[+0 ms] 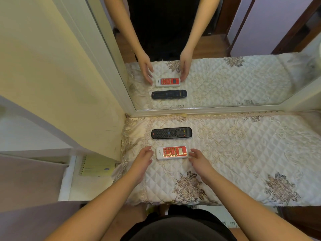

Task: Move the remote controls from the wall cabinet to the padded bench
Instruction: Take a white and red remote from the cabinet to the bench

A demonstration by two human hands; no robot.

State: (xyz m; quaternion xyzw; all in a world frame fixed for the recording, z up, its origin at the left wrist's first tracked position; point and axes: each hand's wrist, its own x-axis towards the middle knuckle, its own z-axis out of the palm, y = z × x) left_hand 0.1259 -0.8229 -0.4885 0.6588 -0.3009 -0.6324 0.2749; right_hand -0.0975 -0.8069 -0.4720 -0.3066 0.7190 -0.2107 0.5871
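Loosely spread and nearly straight, the fingers of the left hand [143, 158] lie on the quilted cover just beside the left end of the white and red remote [172, 152], and those of the right hand [199, 160] lie the same way just beside its right end; neither hand holds anything, and whether any fingertip touches the casing is too close to tell. That remote lies flat, buttons up, across the padded bench [243, 153], and the black remote [171, 133] lies parallel to it, a little farther back, apart from it and near the mirror [208, 66]. Both remotes in sight are on the bench, so the job looks finished or close to it; whether more are waiting cannot be told, since the inside of the wall cabinet does not show here. Outward from the hands, the bench runs wide and bare to the right, giving plenty of room to set down anything further. To the left it is tighter: the fringed edge of the cover meets a cream side panel [60, 84], and below that a white ledge holds a spiral notebook [97, 166]. At the back, the mirror frame stands along the bench's far edge, so the black remote has little room to slide that way. The near edge of the bench lies under the forearms.
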